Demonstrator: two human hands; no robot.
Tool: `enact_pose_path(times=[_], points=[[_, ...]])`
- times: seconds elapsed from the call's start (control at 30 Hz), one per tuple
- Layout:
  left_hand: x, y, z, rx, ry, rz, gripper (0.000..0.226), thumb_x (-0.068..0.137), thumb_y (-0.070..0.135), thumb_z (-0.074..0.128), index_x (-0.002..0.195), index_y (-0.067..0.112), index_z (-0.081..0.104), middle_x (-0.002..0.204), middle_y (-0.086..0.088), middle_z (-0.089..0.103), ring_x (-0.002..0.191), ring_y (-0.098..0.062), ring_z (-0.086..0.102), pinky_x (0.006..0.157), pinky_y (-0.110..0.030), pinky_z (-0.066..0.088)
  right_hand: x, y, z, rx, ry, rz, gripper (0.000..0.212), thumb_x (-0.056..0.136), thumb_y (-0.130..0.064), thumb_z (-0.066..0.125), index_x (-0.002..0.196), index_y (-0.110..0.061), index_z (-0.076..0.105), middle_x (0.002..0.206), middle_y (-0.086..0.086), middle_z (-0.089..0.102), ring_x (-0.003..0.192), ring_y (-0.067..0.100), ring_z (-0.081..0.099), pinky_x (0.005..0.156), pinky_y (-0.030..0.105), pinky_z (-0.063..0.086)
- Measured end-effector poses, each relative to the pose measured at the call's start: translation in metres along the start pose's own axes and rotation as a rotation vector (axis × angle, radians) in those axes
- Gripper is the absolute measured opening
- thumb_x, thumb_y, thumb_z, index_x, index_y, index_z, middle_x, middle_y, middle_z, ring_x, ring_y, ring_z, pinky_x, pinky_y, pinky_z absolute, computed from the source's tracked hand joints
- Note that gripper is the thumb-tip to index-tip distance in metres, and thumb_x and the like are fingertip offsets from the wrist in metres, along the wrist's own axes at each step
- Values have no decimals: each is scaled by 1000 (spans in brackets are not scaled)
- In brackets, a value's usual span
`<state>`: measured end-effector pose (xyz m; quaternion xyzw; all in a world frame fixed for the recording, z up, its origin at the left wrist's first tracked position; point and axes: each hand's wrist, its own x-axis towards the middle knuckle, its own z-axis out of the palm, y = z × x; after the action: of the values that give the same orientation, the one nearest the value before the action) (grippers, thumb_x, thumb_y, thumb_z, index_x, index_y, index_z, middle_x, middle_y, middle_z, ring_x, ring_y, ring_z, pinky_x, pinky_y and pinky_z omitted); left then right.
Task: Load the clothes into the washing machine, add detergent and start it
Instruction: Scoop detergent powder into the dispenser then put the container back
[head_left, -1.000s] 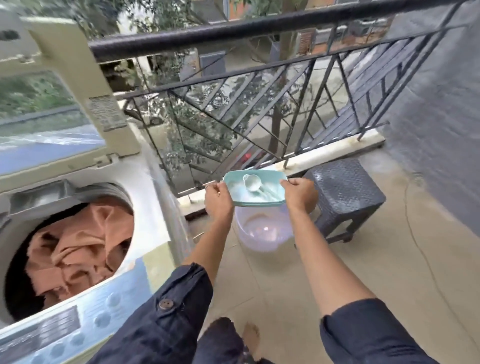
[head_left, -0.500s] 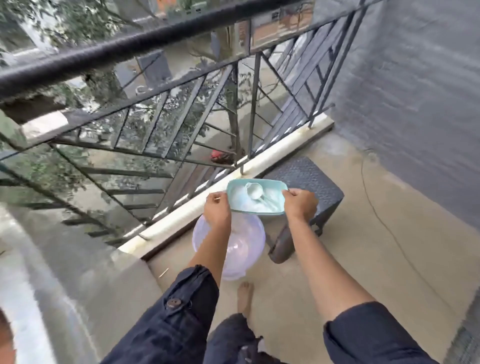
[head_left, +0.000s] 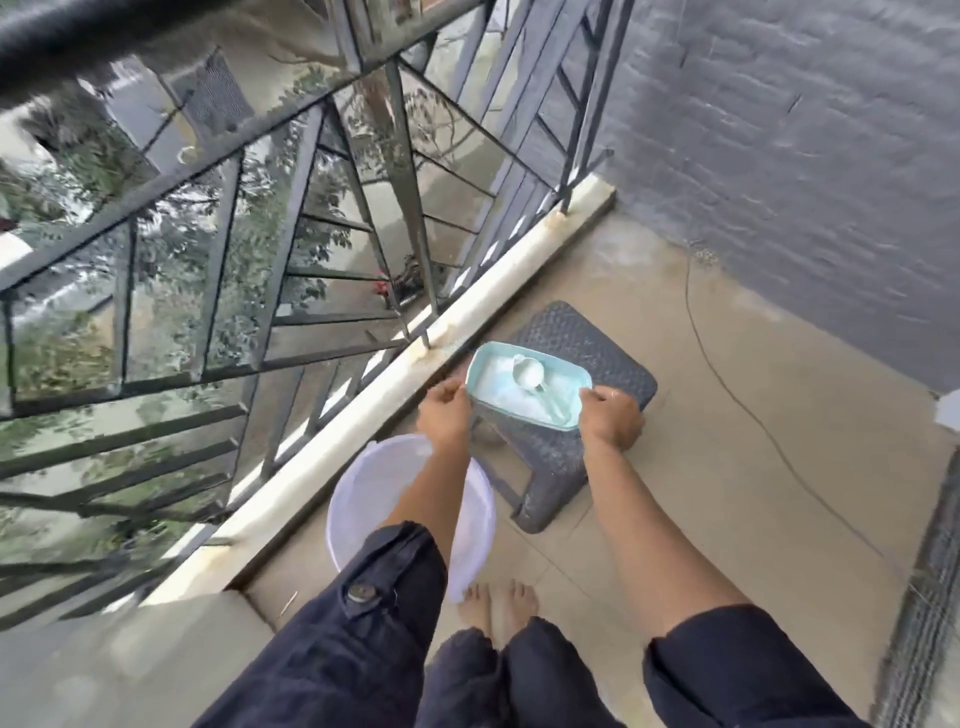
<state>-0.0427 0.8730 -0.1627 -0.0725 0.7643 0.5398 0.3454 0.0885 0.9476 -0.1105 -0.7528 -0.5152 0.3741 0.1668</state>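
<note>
A: What's the tub (head_left: 527, 413) like?
B: Pale teal plastic, a shallow rectangle with rounded corners. It's open on top and holds white powder, with a white plastic scoop (head_left: 530, 373) lying in it, bowl at the far end, handle running nearer and to the right

A: And what's under it?
B: A dark grey stool (head_left: 582, 340) with a woven-look moulded top and square legs. Whether the tub rests on it or hangs just above, I can't tell

A: Anything else on the floor?
B: A round basin (head_left: 363, 483), translucent lilac-white plastic, near left of the stool. What's in it isn't clear. The floor is smooth beige tile; a black metal railing (head_left: 291, 218) runs along the left, a rough grey wall stands at the far right

A: The hands?
B: Both arms reach forward, dark sleeves rolled above the elbow. The left hand (head_left: 443, 410) has its fingers curled on the tub's left end; the right hand (head_left: 610, 415) has its fingers closed on the right end. The left forearm crosses over the basin
</note>
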Motion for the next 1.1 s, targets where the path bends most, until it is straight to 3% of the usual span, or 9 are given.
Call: enact_pose_path(times=[0.13, 0.27, 0.33, 0.43, 0.53, 0.67, 0.77, 0.9, 1.1], points=[[29, -12, 35, 9, -95, -9, 19, 83, 5, 59, 93, 15, 72, 78, -3, 68, 80, -19, 61, 89, -35, 52, 38, 14, 21, 6, 34, 37, 30, 92, -16, 55, 116, -4, 67, 120, 16, 66, 113, 32, 59, 90, 33, 47], [65, -39, 62, 44, -242, 18, 30, 82, -1, 50, 88, 21, 70, 95, -8, 68, 92, -23, 62, 92, -38, 49, 71, 35, 46, 9, 32, 73, 29, 92, -14, 54, 116, -2, 67, 120, 16, 66, 112, 32, 60, 90, 32, 47], [93, -66, 76, 71, -286, 34, 28, 78, 5, 54, 99, 14, 70, 99, -9, 67, 96, -24, 61, 94, -39, 47, 87, 46, 58, -2, 35, 80, 30, 92, -14, 53, 116, -3, 67, 120, 16, 66, 112, 31, 60, 90, 32, 47], [133, -108, 92, 97, -274, 4, 32, 72, 13, 59, 102, 15, 71, 108, -11, 70, 107, -31, 63, 103, -46, 46, 107, 59, 74, -31, 32, 86, 30, 92, -14, 52, 118, -5, 66, 124, 14, 64, 117, 31, 56, 95, 34, 45], [125, -107, 98, 115, -251, -19, 23, 84, 8, 58, 103, 18, 67, 120, -15, 65, 116, -34, 59, 104, -45, 45, 120, 72, 87, -46, 13, 104, 31, 93, -12, 50, 119, -5, 65, 125, 15, 63, 118, 31, 55, 95, 33, 45], [108, -93, 100, 101, -228, -47, 39, 87, -4, 42, 118, 11, 60, 120, -17, 63, 91, -22, 61, 89, -33, 49, 129, 84, 98, -19, -6, 157, 28, 94, -9, 51, 118, -4, 65, 126, 15, 62, 116, 31, 58, 89, 31, 48], [102, -89, 103, 163, -224, -44, 42, 89, -5, 40, 123, 11, 58, 128, -17, 59, 100, -24, 59, 87, -33, 47, 134, 90, 105, -13, -3, 179, 29, 94, -8, 50, 119, -5, 65, 127, 14, 61, 116, 31, 58, 88, 31, 49], [98, -91, 111, 198, -213, -69, 40, 92, -1, 45, 129, 11, 56, 129, -11, 60, 120, -35, 55, 101, -42, 43, 141, 97, 109, -20, -11, 205, 30, 94, -6, 50, 121, -4, 63, 127, 15, 61, 116, 31, 58, 88, 32, 50], [104, -100, 113, 156, -224, -72, 37, 94, -3, 41, 127, 7, 56, 130, -13, 58, 119, -25, 57, 100, -34, 45, 148, 103, 115, 12, -14, 238, 32, 93, -7, 50, 123, -2, 60, 126, 16, 61, 115, 31, 59, 89, 32, 50]])
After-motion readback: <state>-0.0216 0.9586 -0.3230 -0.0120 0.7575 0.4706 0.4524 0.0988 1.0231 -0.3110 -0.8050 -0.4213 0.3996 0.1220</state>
